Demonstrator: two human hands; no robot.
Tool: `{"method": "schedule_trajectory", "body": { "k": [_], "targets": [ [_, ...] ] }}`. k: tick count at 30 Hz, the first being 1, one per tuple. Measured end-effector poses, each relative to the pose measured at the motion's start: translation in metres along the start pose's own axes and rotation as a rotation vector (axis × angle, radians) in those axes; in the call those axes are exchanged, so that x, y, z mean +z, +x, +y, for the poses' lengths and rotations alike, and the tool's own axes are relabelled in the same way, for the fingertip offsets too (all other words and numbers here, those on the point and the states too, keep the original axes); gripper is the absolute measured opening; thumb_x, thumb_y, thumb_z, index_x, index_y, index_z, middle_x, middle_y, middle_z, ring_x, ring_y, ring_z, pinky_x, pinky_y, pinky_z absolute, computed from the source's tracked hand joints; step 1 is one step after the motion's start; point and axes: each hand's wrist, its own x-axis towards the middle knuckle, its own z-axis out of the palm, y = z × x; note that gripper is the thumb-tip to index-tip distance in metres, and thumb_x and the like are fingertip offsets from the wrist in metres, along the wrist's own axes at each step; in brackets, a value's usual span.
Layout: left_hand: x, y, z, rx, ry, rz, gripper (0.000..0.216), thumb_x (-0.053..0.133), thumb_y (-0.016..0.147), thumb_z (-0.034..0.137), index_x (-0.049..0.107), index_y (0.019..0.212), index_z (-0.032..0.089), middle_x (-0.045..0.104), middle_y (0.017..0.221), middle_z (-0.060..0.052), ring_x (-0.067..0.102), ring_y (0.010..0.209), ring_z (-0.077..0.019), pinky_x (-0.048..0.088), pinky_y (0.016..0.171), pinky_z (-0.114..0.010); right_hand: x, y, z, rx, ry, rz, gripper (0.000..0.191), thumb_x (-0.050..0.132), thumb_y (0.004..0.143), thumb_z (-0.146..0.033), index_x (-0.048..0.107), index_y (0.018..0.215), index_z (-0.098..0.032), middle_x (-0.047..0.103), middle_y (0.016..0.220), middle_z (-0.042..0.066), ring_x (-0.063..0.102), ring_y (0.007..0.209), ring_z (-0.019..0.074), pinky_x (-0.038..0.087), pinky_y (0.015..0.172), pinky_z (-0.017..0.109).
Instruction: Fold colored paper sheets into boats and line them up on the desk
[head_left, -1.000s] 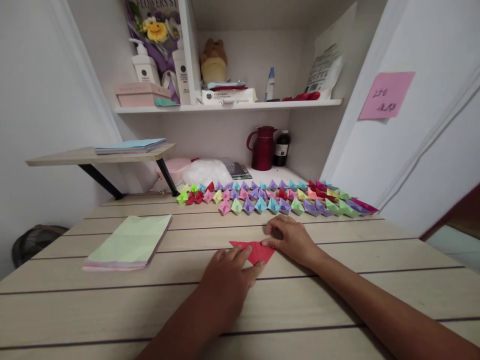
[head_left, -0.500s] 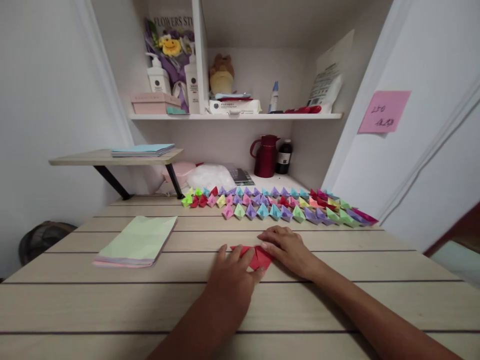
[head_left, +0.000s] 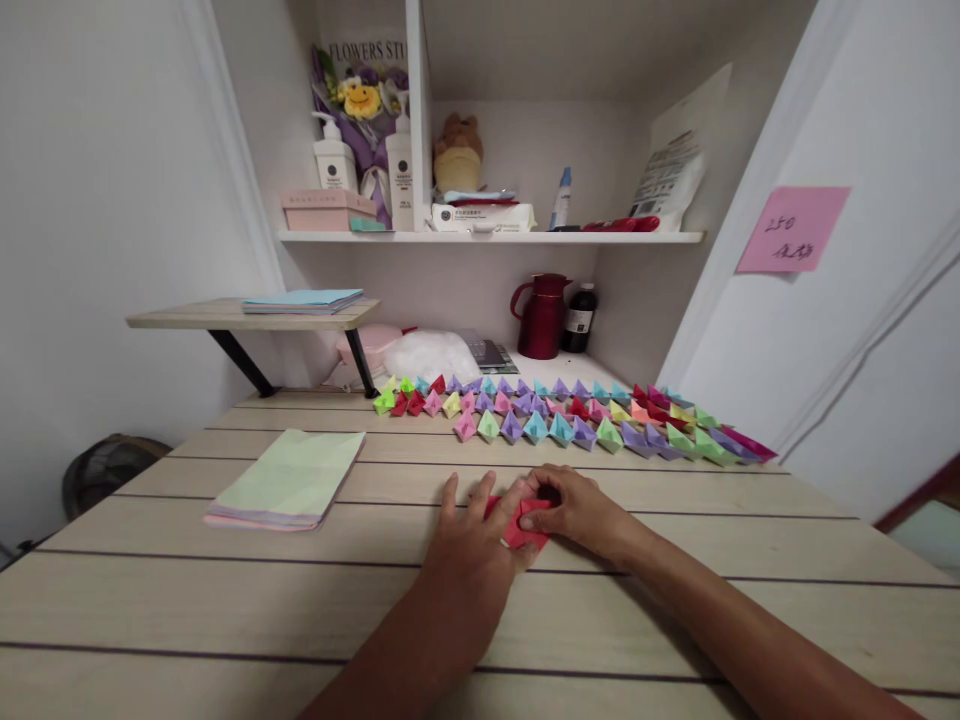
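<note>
A small folded piece of red paper [head_left: 520, 523] lies on the wooden table [head_left: 225, 620] between my hands. My left hand [head_left: 469, 545] rests flat on its left part, fingers stretched forward. My right hand [head_left: 574, 508] curls over its right edge, thumb and fingers pinching a fold of the red paper. Most of the paper is hidden under the hands. Beyond them run rows of several small folded paper boats [head_left: 570, 418] in many colours.
A stack of pale green and pink paper sheets [head_left: 289, 480] lies to the left. A side shelf [head_left: 247, 315] with blue sheets juts from the wall. At the back stand a dark red jug [head_left: 541, 318], a bottle [head_left: 579, 317] and a white bag [head_left: 433, 355].
The red paper has become smaller and more covered. My right hand has gone from lying on it to pinching its edge. My left hand slid up over it. The camera shifted slightly.
</note>
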Motion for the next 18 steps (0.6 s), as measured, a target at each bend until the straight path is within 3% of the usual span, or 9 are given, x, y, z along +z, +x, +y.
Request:
{"method": "schedule_trajectory", "body": {
  "k": [4, 8, 10, 14, 16, 18],
  "targets": [
    [0.004, 0.001, -0.001, -0.01, -0.016, 0.019, 0.027, 0.055, 0.088, 0.021, 0.071, 0.101, 0.038, 0.039, 0.148, 0.003, 0.028, 0.14, -0.0321, 0.012, 0.11, -0.065, -0.001, 0.0, -0.001, 0.015, 0.093, -0.04, 0.036, 0.073, 0.066, -0.036, 0.067, 0.1, -0.024, 0.064, 0.072, -0.004, 0.057, 0.068, 0.0157, 0.041, 0.066, 0.027],
    [0.006, 0.001, -0.001, 0.027, -0.026, 0.032, 0.035, 0.057, 0.083, 0.016, 0.067, 0.109, 0.038, 0.038, 0.149, 0.001, 0.027, 0.14, -0.0341, 0.008, 0.109, -0.067, 0.001, 0.001, 0.0, 0.047, 0.16, -0.028, 0.012, 0.073, 0.061, -0.03, 0.066, 0.066, -0.022, 0.059, 0.059, -0.005, 0.053, 0.062, 0.0145, 0.038, 0.064, 0.026],
    [0.006, 0.001, -0.001, 0.002, -0.044, 0.086, 0.036, 0.057, 0.082, 0.014, 0.067, 0.109, 0.036, 0.041, 0.148, 0.0, 0.03, 0.138, -0.0333, 0.008, 0.11, -0.067, 0.003, 0.001, 0.0, 0.062, 0.219, 0.004, 0.014, 0.073, 0.06, -0.029, 0.062, 0.059, -0.021, 0.058, 0.058, -0.005, 0.052, 0.063, 0.0146, 0.038, 0.064, 0.027],
    [0.011, 0.004, -0.011, -0.224, -0.194, 0.384, 0.031, 0.049, 0.085, 0.014, 0.066, 0.106, 0.029, 0.05, 0.139, -0.007, 0.045, 0.128, -0.0273, 0.022, 0.109, -0.058, 0.006, 0.0, -0.002, 0.081, 0.414, 0.081, 0.027, 0.069, 0.067, -0.043, 0.055, 0.064, -0.019, 0.056, 0.061, -0.004, 0.05, 0.06, 0.0136, 0.039, 0.059, 0.025],
    [0.017, 0.007, -0.019, -0.352, -0.396, 0.565, 0.029, 0.047, 0.086, 0.017, 0.061, 0.11, 0.023, 0.054, 0.13, -0.01, 0.048, 0.123, -0.0259, 0.036, 0.102, -0.051, 0.006, -0.002, -0.004, 0.084, 0.501, 0.126, 0.034, 0.067, 0.07, -0.048, 0.05, 0.065, -0.019, 0.052, 0.061, -0.004, 0.048, 0.057, 0.0123, 0.037, 0.055, 0.024],
    [0.025, 0.012, -0.024, -0.382, -0.659, 0.691, 0.025, 0.049, 0.085, 0.025, 0.057, 0.109, 0.02, 0.055, 0.12, -0.011, 0.056, 0.11, -0.0234, 0.046, 0.094, -0.043, 0.006, -0.005, -0.006, 0.094, 0.611, 0.168, 0.036, 0.068, 0.07, -0.049, 0.049, 0.066, -0.019, 0.05, 0.06, -0.005, 0.045, 0.056, 0.0112, 0.035, 0.054, 0.024]
  ]
}}
